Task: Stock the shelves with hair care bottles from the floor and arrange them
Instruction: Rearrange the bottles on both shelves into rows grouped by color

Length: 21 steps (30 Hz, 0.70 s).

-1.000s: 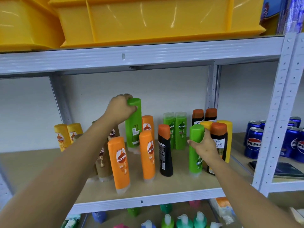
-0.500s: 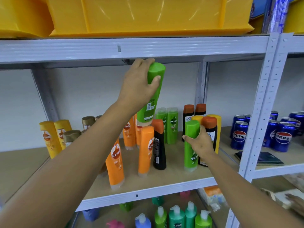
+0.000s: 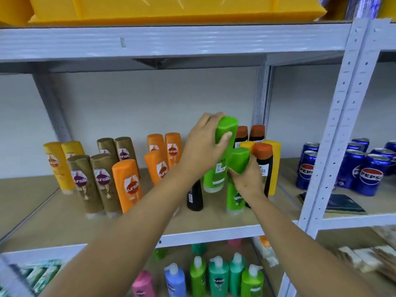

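Arranging step: the left hand point(image 3: 203, 146) grips a green bottle point(image 3: 222, 151) by its cap, tilted just above the shelf point(image 3: 64, 215) – the right hand point(image 3: 248, 181) clasps a second green bottle point(image 3: 235, 185) standing there. Next, probably, set the first upright beside it – without knocking the black bottle point(image 3: 195, 198)

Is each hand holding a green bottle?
Yes, the left hand grips the top of one green bottle, and the right hand grips another green bottle standing on the shelf.

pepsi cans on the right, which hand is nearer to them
Right. The right hand grips a green bottle one bay left of the pepsi cans; the left hand, on another green bottle, is farther left.
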### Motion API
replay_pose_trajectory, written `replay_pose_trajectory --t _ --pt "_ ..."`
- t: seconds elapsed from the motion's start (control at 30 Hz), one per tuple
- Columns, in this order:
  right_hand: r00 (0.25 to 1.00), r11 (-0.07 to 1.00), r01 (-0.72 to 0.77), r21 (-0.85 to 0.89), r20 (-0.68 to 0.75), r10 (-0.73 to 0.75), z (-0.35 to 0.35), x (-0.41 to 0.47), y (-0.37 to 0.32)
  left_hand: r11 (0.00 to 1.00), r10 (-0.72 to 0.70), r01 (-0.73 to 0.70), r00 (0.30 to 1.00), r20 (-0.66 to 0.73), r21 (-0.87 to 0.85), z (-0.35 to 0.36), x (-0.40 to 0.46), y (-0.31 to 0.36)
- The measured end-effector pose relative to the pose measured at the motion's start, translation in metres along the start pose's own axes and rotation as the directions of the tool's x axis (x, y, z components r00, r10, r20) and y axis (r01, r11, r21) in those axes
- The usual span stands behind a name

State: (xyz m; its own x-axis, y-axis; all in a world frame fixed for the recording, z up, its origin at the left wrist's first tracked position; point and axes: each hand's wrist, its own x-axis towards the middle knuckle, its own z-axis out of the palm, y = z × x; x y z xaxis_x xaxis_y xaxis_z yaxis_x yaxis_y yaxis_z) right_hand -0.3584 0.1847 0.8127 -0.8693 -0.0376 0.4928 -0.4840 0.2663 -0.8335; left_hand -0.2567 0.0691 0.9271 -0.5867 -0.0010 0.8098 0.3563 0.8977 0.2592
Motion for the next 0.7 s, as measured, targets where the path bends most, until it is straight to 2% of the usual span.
replay_pose_trajectory --t 0.17,0.3,0.5,0.7 --pt "1.0 0.998 0.011 -0.055 0.027 -0.01 0.004 0.005 0.013 0.99 -0.137 0.134 0.987 0.089 0.043 0.033 -0.022 -0.026" --pt "0.999 0.998 0.044 -0.047 0.032 -0.043 0.005 0.008 0.02 0.976 -0.22 0.219 0.969 0.117 0.015 0.051 -0.037 -0.036" --pt "0.996 0.998 0.028 -0.063 0.091 -0.022 0.007 0.008 0.03 0.961 -0.272 0.276 0.952 0.138 -0.013 0.07 -0.043 -0.044" --pt "0.985 0.996 -0.058 -0.069 0.16 0.069 0.004 -0.012 0.044 0.945 -0.305 0.315 0.946 0.113 -0.088 0.082 -0.04 -0.046"
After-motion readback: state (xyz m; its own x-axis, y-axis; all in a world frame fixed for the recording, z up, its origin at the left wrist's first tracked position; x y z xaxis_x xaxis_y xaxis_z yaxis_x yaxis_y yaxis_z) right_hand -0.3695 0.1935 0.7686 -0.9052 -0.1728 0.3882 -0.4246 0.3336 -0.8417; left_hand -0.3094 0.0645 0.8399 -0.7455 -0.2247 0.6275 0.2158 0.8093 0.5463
